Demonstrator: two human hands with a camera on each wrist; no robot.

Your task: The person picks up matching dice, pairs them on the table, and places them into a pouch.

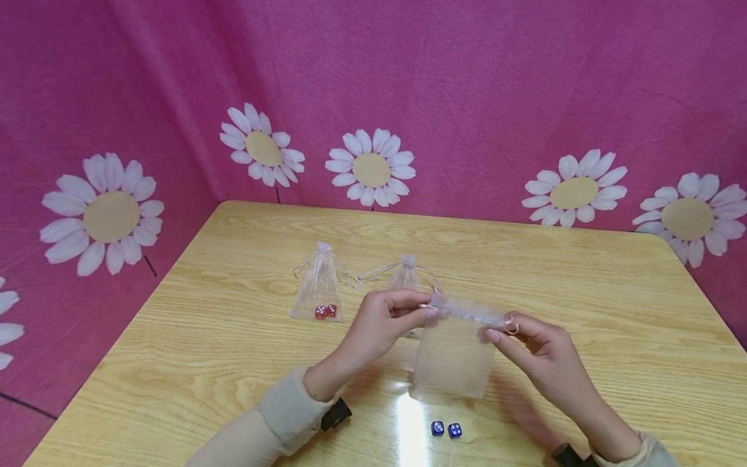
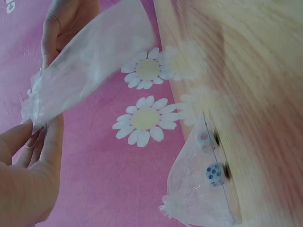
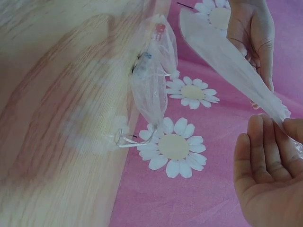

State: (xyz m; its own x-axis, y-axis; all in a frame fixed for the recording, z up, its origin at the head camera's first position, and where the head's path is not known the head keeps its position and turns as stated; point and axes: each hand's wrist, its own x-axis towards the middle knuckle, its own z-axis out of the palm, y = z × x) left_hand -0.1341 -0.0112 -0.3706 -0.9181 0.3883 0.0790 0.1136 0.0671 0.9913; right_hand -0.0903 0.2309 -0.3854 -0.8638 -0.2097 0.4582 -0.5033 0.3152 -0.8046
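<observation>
Above the table both hands hold a sheer white organza drawstring bag (image 1: 455, 357) stretched between them by its gathered top, its body hanging down with nothing seen inside. My left hand (image 1: 373, 324) pinches the top's left corner between thumb and fingers. At the opposite corner my right hand (image 1: 548, 357) pinches the top and its cord. In the left wrist view the bag (image 2: 94, 61) slants up between the hands. Below it on the table lie two blue dice (image 1: 446, 429) with white dots.
A closed organza bag (image 1: 318, 282) with red dice (image 1: 325, 311) lies at the left. Beside it, another closed bag (image 1: 403, 279) is partly hidden by the left hand; white dice with blue dots (image 2: 215, 174) show inside it. Behind the table hangs a pink cloth (image 1: 467, 97) with daisies.
</observation>
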